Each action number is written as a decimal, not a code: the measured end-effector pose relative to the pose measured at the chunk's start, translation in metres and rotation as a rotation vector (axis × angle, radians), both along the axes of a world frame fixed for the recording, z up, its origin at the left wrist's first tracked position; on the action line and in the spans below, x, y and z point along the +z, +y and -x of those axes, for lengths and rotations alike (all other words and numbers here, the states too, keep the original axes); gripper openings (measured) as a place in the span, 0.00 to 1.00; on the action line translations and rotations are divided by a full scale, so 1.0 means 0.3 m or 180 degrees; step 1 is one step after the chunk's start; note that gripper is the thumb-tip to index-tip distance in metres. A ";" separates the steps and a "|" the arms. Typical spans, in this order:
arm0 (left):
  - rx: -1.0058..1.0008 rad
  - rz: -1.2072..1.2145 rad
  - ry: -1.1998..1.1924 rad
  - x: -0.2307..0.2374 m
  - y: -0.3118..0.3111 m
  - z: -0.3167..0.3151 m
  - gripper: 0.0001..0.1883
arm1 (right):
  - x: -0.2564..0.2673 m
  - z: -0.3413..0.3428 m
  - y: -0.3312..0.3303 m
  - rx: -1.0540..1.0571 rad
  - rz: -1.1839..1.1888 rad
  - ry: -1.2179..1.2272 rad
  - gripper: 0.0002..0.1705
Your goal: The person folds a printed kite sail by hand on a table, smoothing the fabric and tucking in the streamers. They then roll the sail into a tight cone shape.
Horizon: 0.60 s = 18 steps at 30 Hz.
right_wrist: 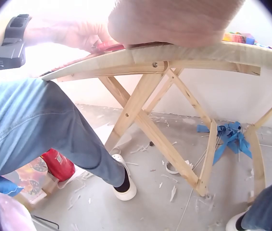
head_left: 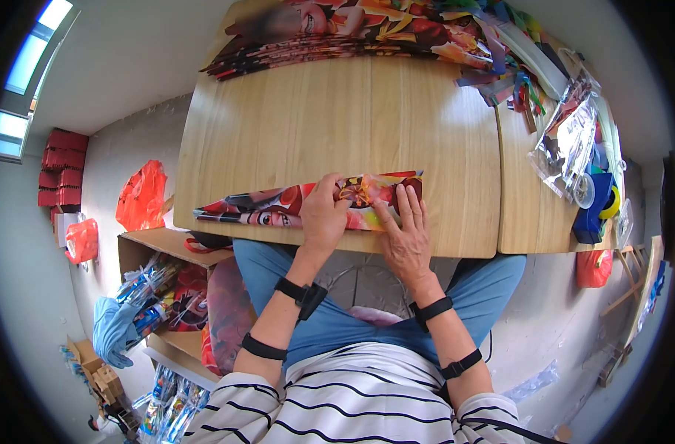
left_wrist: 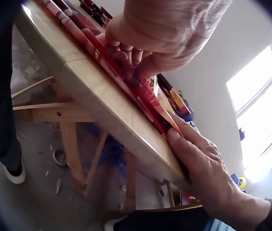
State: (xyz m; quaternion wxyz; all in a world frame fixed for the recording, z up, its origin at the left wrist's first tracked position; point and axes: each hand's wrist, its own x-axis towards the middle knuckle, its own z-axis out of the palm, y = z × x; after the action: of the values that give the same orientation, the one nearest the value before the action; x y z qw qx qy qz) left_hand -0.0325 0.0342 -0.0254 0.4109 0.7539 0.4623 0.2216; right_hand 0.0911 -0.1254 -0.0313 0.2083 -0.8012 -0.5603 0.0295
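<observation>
A long, glossy printed sheet (head_left: 363, 192), folded into a narrow strip with cartoon faces in red and yellow, lies along the table's near edge. My left hand (head_left: 325, 214) is over its middle, and in the left wrist view the curled fingers and thumb of the left hand (left_wrist: 148, 41) pinch a red fold. At the strip's right end my right hand (head_left: 407, 235) lies palm down, fingers extended across the print. The left wrist view shows the thumb of the right hand (left_wrist: 201, 161) at the sheet's end. Much of the right hand's underside is hidden.
A stack of similar printed sheets (head_left: 337, 44) lies along the table's far side. Coloured ribbons (head_left: 511, 81), clear plastic (head_left: 574, 126) and a blue tape dispenser (head_left: 595, 211) are on the right. A cardboard box (head_left: 160, 240) with wrapped packets stands left of my legs.
</observation>
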 end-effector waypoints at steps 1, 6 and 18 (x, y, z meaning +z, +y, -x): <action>-0.0002 0.0062 0.0063 0.014 -0.002 -0.002 0.24 | -0.001 0.001 0.001 0.0016 -0.0041 0.0017 0.36; -0.0553 -0.1647 0.0659 0.071 -0.026 0.004 0.23 | -0.008 0.006 0.002 0.0016 -0.0177 0.0088 0.35; -0.2063 -0.2153 0.1240 0.002 -0.022 0.021 0.47 | -0.023 0.007 0.000 0.0060 0.0116 -0.0152 0.45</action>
State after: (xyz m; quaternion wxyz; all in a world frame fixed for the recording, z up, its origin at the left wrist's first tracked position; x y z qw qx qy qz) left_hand -0.0389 0.0277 -0.0249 0.0975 0.9768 0.1750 0.0752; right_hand 0.0889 -0.1255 -0.0381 0.1799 -0.8000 -0.5719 0.0225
